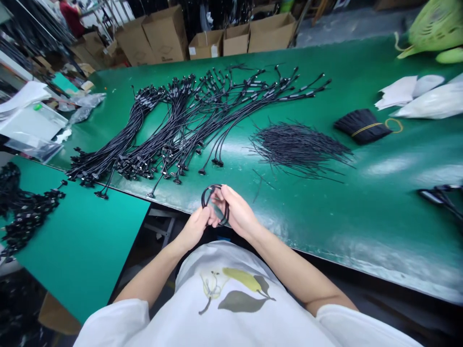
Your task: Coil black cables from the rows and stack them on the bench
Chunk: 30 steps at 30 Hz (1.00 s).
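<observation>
A coiled black cable [205, 198] is hanging between the two hands, just over the near edge of the green-topped workbench [325, 231]; the left hand [193, 227] is closing on the coil's lower side; the right hand [235, 209] is gripping its other side with curled fingers; bundles of black connector cables [152, 140] are lying fanned across the bench; a loose heap of thin black wires [300, 147] is lying beside them; a banded bundle of black wires [361, 126] is resting further right; cardboard boxes [206, 43] are standing beyond the bench.
</observation>
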Available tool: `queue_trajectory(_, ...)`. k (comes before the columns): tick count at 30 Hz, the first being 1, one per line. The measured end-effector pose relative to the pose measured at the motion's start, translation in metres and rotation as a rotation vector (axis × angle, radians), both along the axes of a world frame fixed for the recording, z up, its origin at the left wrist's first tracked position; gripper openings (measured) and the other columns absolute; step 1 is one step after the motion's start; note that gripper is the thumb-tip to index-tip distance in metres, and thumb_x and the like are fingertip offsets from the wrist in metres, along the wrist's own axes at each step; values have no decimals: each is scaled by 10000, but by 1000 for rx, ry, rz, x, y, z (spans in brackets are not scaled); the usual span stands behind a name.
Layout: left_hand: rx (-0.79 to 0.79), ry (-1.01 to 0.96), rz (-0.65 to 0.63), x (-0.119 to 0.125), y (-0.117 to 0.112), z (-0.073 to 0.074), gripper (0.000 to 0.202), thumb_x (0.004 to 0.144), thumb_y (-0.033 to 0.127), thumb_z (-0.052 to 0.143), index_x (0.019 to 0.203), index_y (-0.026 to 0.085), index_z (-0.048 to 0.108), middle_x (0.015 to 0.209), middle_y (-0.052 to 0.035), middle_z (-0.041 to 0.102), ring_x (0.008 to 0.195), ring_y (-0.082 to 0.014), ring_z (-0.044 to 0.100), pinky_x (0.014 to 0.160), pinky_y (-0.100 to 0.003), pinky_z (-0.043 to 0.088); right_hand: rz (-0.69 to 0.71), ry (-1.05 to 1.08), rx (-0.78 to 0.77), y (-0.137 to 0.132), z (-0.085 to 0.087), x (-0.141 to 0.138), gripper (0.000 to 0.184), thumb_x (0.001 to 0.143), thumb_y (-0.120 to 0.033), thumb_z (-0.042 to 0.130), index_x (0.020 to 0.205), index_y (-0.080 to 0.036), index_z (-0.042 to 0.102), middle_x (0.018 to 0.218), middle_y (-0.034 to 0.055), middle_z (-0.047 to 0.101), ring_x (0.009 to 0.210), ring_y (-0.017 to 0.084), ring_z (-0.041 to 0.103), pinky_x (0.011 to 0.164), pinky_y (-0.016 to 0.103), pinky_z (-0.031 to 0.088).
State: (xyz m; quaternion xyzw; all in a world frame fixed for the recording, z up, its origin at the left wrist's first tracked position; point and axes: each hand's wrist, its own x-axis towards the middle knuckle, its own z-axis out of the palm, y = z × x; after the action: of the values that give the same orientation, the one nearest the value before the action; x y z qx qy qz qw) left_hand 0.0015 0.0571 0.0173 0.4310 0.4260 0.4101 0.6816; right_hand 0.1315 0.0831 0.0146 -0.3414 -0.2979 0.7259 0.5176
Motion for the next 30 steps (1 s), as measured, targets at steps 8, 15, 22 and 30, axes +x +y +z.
queue_trajectory(8, 107, 526, -253, -4, -12, -2, 307, 914, 450, 475, 930, 151, 543, 775, -18, 524, 707, -148, 491, 738, -311, 438, 93, -236, 112, -22, -6, -13, 458, 912, -677, 347, 1033, -241, 410, 851, 6, 568, 575, 101, 527, 342, 150, 330)
queue_trajectory(15, -214, 84, -273, -7, -18, -26, 318, 760, 406, 698, 960, 162, 657, 919, -65, 645, 1030, -234, 574, 970, -392, 412, 166, -54, 264, -21, -5, -6, 652, 764, -765, 518, 1111, -221, 424, 756, -43, 454, 563, 65, 391, 545, 198, 410)
queue_trajectory(22, -430, -105, -570, -9, -19, -11, 281, 752, 338, 726, 917, 113, 691, 888, -91, 656, 837, -187, 621, 847, -353, 482, 475, 69, 59, -10, -2, 10, 435, 851, -599, 569, 849, -170, 501, 673, -46, 452, 492, 53, 420, 445, 174, 381)
queue_trajectory(30, -386, 58, -353, 9, -24, -19, 337, 726, 433, 747, 741, 122, 620, 694, -27, 586, 696, -149, 563, 749, -324, 471, 363, 158, -125, -8, -1, 10, 536, 781, -647, 629, 680, -174, 398, 503, -121, 207, 402, 4, 110, 342, 102, 130)
